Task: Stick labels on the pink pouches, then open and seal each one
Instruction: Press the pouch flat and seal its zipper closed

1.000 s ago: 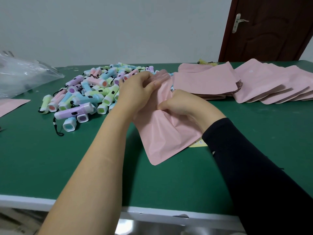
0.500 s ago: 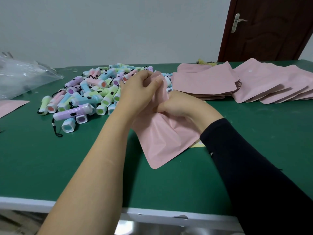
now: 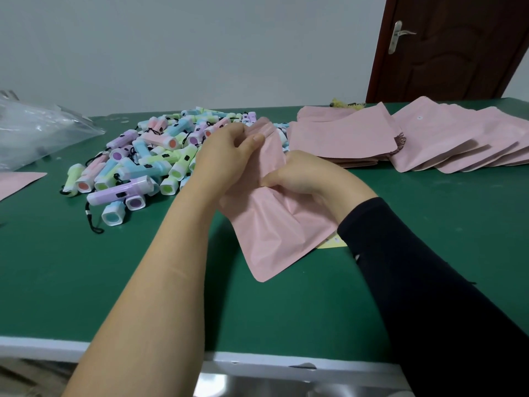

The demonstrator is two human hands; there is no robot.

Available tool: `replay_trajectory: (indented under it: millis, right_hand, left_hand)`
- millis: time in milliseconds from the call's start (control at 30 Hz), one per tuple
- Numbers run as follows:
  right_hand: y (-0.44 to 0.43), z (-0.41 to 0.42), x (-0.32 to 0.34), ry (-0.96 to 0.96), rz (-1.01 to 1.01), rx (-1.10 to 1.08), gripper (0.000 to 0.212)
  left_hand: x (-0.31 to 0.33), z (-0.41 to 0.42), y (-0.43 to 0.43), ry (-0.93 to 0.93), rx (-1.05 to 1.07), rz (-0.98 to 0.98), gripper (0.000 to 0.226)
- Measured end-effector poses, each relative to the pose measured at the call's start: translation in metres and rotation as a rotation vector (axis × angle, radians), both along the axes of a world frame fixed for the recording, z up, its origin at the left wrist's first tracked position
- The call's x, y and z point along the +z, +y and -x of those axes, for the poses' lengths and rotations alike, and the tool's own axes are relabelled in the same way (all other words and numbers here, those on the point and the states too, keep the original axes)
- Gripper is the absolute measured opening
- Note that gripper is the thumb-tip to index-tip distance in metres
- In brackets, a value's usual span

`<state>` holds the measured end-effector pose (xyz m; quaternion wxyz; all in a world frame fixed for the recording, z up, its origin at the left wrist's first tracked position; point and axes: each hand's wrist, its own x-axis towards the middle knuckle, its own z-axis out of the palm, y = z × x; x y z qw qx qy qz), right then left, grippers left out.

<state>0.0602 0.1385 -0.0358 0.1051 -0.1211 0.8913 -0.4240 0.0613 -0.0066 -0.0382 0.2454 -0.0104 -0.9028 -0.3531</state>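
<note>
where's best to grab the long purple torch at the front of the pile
Probably its left end: the torch lies flat at the front of the pile and that end sticks out over the table. Come down from the near left; further right, other torches press against it.

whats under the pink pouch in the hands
A corner of a yellow sheet pokes out from under the pink pouch, flat on the green table. The rest is covered by the pouch and the dark sleeve, so what it is cannot be told.
</note>
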Motion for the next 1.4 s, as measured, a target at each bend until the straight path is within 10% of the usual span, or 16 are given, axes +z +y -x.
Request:
replay_trajectory:
  millis: [1400]
  right_hand:
    - [0.027,0.019,0.003,-0.118,0.375,-0.150,0.051]
  left_hand:
    - [-0.009,0.000,-0.031,-0.067,-0.010,-0.398,0.051]
